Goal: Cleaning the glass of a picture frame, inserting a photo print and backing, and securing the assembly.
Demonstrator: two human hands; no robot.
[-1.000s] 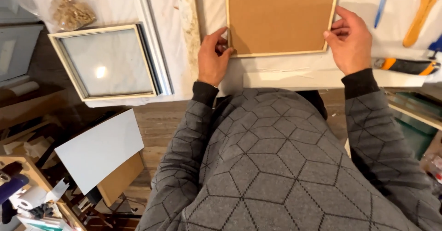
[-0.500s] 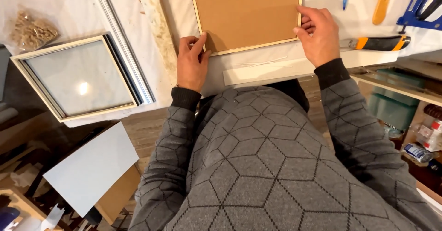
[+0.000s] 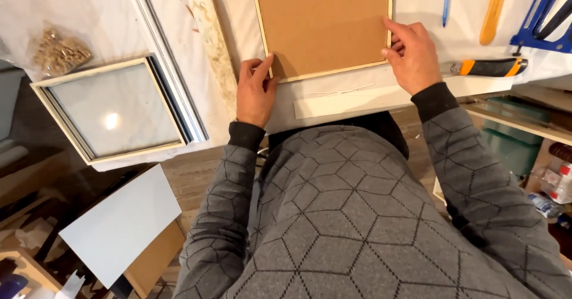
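A square frame with a brown backing board [image 3: 325,25] and pale wooden edges lies face down on the white-covered table [image 3: 179,13]. My left hand [image 3: 255,90] presses its near left corner, thumb and fingers on the wooden edge. My right hand [image 3: 412,55] rests on its right edge near the bottom corner, fingers spread against the rim. Both sleeves are grey with a hexagon pattern.
A glazed pale frame [image 3: 113,109] lies at the table's left, beside a metal rail [image 3: 164,55] and a rough wooden strip [image 3: 215,49]. A bag of pellets [image 3: 58,52] is far left. A utility knife [image 3: 485,68], orange tool [image 3: 493,10], blue pen [image 3: 447,1] lie right. A white board [image 3: 119,224] leans below.
The view has shifted left and down, so the brown-backed frame sits further right in the picture. Both hands stay on its lower corners; the right hand slid slightly along the right edge.
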